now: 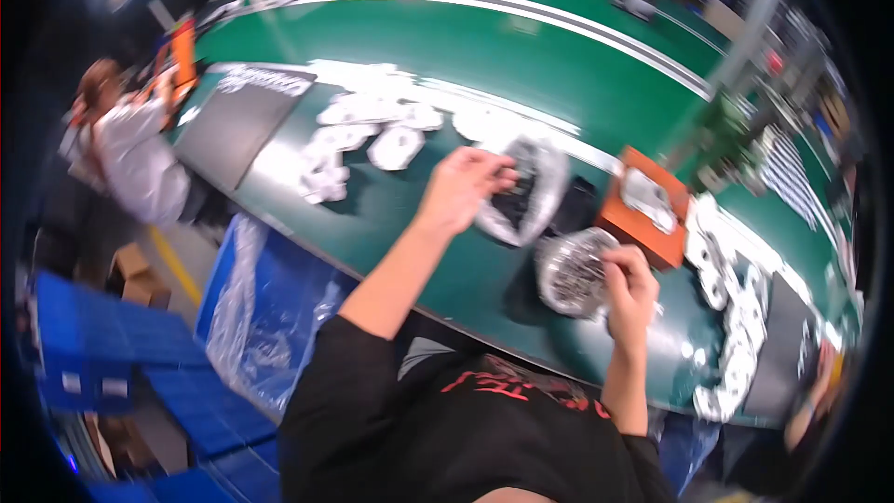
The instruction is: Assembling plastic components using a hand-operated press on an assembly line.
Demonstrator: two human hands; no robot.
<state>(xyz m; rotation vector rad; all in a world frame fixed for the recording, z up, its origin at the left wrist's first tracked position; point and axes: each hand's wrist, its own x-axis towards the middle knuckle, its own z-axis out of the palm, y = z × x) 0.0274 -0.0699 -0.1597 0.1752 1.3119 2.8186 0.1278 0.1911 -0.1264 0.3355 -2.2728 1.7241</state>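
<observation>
My left hand [466, 188] is over the left side of an opened clear plastic bag [551, 182] holding small dark pieces [514, 196]. Its thumb and fingertips come together; whatever they hold is too small to make out. Close to the right rim of a second clear bag [570, 272], filled with small shiny metal pieces, my right hand [629, 291] has its fingers curled into a pinch. Blur hides anything between those fingertips. Both bags stand on the green worktable [447, 272].
White parts [396, 144] lie in a group to the left, and more white parts [740, 349] line the right. An orange box [643, 224] stands behind the metal pieces. A dark mat [244, 126] lies far left, near a co-worker [135, 154]. Blue bins [265, 307] stand below the table edge.
</observation>
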